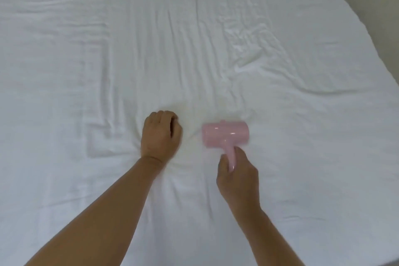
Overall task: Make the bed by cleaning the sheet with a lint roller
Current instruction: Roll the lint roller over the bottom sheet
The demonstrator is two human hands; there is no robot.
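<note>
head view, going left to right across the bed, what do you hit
left hand pressed on the white sheet → pink lint roller → right hand gripping its handle → bed's right edge

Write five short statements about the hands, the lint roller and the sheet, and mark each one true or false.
1. The right hand grips the handle of the pink lint roller. True.
2. The left hand holds a second roller. False: it rests on the white sheet with fingers curled, holding no tool.
3. The sheet is perfectly smooth. False: creases run across it, densest at upper right.
4. The roller lies to the right of the left hand. True.
5. The roller is blue. False: it is pink.
</note>
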